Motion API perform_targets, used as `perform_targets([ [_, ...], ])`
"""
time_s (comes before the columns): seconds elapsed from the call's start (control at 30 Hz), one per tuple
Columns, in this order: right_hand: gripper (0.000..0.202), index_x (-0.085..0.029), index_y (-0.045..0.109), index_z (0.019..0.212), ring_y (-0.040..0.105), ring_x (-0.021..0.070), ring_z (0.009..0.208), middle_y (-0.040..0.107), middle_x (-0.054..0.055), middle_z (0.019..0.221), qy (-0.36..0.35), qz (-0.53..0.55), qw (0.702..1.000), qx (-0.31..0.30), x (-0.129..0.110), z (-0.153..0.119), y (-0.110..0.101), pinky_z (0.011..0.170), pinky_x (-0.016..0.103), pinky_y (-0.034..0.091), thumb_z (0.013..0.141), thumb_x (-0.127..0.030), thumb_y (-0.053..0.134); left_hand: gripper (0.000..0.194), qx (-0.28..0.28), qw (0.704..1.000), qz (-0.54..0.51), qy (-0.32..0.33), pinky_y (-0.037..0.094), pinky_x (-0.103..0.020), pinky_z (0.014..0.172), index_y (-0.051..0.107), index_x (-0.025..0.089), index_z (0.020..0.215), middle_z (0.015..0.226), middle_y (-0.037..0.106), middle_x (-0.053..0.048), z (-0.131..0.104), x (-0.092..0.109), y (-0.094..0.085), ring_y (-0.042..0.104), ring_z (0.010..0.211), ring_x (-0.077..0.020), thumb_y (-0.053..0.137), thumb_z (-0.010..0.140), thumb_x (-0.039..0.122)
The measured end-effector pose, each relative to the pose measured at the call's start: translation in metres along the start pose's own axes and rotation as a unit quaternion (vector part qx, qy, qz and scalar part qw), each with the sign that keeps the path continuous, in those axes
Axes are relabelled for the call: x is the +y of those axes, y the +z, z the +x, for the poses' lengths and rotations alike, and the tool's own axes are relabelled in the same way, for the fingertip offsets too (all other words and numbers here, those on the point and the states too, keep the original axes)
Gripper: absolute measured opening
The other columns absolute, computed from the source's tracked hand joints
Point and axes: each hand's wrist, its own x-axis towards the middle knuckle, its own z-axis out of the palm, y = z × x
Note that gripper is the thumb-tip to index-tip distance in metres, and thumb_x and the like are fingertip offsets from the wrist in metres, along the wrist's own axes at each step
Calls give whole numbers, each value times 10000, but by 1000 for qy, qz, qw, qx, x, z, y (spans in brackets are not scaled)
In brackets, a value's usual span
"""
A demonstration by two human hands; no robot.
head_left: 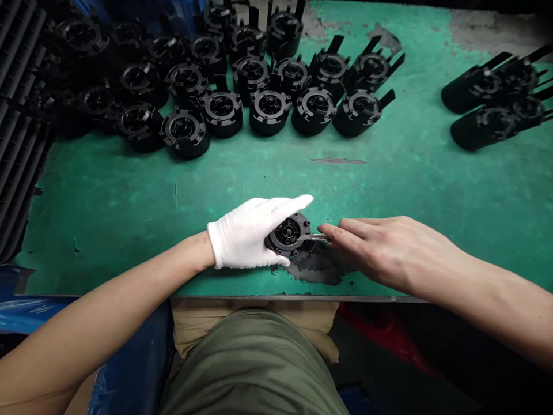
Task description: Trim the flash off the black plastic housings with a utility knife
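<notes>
My left hand (254, 233), in a white glove, is wrapped around a round black plastic housing (287, 231) near the front edge of the table. The housing's ribbed end, with a ring and small posts, faces up. My bare right hand (384, 245) grips a thin metal blade tool (317, 237), which looks like a craft knife. Its tip reaches the right side of the housing's inner ring. Whether the tip touches the plastic I cannot tell. My right fingers cover most of the tool's handle.
Many similar black housings (268, 109) stand in rows at the back left, several with upright tabs. More black housings (484, 125) lie at the far right. A dark ridged tray or rack (19, 115) borders the left. The green tabletop (242, 173) has worn, dark patches.
</notes>
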Motion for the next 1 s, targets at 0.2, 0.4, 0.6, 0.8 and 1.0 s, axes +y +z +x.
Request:
perform_targets([
  [0.2,269,-175,706,1188,543,169,651,612,8,792,-12,-25,1000,-16,2,2,-3,604,366,268,1127,-185,444,1267,6,1000,4,3,553,-532,1229,192,221,1776,1696,545,-237,0,0,1,620,1518,-394,991,807,384],
  [0.4,323,-136,677,1302,565,176,664,638,29,816,-11,-37,999,-2,-3,-1,-2,605,362,298,1093,-127,430,1238,6,1000,3,-4,540,-551,1241,193,233,1778,1691,550,-232,-2,0,3,618,1519,-400,970,829,402],
  [0.6,399,-130,670,1333,571,181,654,672,35,823,-40,-49,998,-1,-3,3,-10,579,358,310,1014,-37,448,1242,7,1000,4,-2,549,-556,1231,188,241,1778,1674,570,-228,-1,-1,3,627,1508,-405,972,828,397],
  [0.8,289,-80,641,1280,583,164,640,625,19,809,-42,-77,996,5,-4,4,-8,588,336,319,1097,-98,418,1224,9,1000,9,-1,569,-538,1209,214,216,1765,1655,587,-236,0,1,1,654,1476,-401,979,823,378],
  [1.0,307,-81,632,1297,582,166,650,607,6,812,-52,-75,996,2,-3,4,-6,599,343,321,1101,-86,396,1230,4,1000,8,-4,563,-545,1218,201,228,1772,1660,585,-229,0,0,1,645,1488,-400,975,829,379],
])
